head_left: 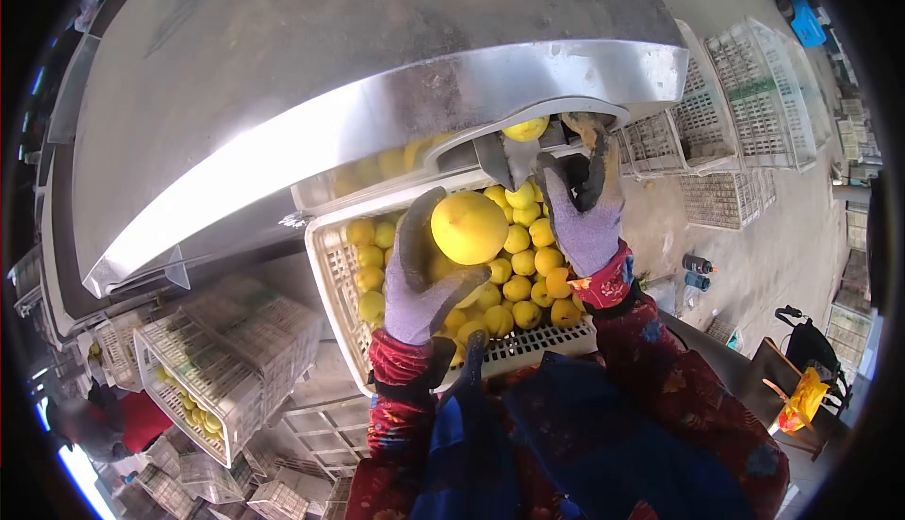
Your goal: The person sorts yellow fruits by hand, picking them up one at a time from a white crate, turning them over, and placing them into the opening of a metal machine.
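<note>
In the head view, my left hand [415, 284], in a purple glove with a dark coated palm, is closed around a large round yellow fruit [468, 228]. I hold it above a white plastic crate [332, 280] filled with smaller-looking yellow fruits [517, 287]. My right hand [583, 214], gloved the same way, is at the metal chute opening [528, 108] over the crate's far right corner. Its thumb and fingers are apart, and nothing shows between them. Another yellow fruit [526, 130] sits in the chute opening, left of that hand.
A large metal table [377, 20] with a shiny curved rim spans the far side. Stacked white crates [745, 96] stand at right; more crates [226, 360], some holding yellow fruit, are at left. A chair [787, 388] with a yellow bag is lower right. Another person [104, 421] is lower left.
</note>
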Available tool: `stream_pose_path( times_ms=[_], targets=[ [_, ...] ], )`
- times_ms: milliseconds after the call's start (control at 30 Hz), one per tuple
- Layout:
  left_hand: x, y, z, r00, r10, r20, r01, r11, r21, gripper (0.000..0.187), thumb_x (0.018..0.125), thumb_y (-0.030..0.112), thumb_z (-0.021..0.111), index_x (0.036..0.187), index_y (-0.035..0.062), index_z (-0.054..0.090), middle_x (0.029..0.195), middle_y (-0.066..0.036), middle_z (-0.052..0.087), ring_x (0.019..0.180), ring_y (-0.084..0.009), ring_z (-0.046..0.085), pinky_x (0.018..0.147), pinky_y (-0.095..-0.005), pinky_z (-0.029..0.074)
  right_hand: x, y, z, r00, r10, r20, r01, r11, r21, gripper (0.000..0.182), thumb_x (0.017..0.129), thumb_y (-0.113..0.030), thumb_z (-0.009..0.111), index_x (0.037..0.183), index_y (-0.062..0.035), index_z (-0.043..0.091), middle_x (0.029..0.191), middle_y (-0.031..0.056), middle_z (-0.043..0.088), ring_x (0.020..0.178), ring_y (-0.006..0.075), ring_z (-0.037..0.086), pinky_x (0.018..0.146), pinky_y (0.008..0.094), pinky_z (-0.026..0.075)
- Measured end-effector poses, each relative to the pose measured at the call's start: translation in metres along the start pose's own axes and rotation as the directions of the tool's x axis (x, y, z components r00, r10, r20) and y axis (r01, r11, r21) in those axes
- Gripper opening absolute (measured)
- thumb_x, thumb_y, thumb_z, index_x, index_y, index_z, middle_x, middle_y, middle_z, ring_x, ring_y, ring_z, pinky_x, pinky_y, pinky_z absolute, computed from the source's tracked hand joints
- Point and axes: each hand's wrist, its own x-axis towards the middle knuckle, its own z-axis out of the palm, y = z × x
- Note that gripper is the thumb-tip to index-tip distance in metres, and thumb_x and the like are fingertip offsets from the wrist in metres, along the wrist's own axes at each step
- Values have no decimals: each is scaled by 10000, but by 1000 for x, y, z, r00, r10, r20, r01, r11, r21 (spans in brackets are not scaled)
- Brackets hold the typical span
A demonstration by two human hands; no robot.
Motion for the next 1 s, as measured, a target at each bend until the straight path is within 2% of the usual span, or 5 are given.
stream_pose_path(
  times_ms=[333,433,633,767,1000],
  targets=[
    [-9,-18,-4,988,-118,-95,105,986,-130,786,762,155,720,1465,19,394,1321,-128,558,1181,-220,561,1007,-344,453,10,40,32,977,-211,34,211,926,-312,751,682,-325,893,1222,13,495,1140,237,566,988,437,620,823,448,535],
    [-11,-15,-8,984,-132,-120,110,978,-175,781,752,112,730,1456,18,406,1310,-119,562,1159,-205,566,991,-332,460,9,37,31,973,-228,36,229,934,-274,727,724,-230,877,1278,12,473,1181,215,575,1020,359,650,823,406,563],
    [-17,-17,-17,978,-139,-155,110,976,-186,813,720,94,717,1463,16,397,1303,-127,561,1165,-216,557,997,-339,450,-5,47,32,994,78,75,-104,873,477,763,703,-169,870,1338,-18,476,1224,196,548,1110,348,603,903,389,514],
    [-20,-21,-24,975,-155,-160,128,977,-169,815,726,119,720,1466,16,393,1294,-118,560,1155,-214,557,993,-340,453,4,37,23,990,-67,123,86,983,-161,626,824,-172,765,1352,-19,466,1262,210,520,1103,404,586,939,452,503],
    [-26,-30,-33,972,-169,-160,142,976,-167,823,735,136,733,1470,20,383,1285,-120,556,1131,-217,569,983,-344,462,13,30,35,983,-158,94,184,881,-435,550,851,-211,732,1251,30,440,1201,316,501,1054,503,543,864,525,486]
  ],
)
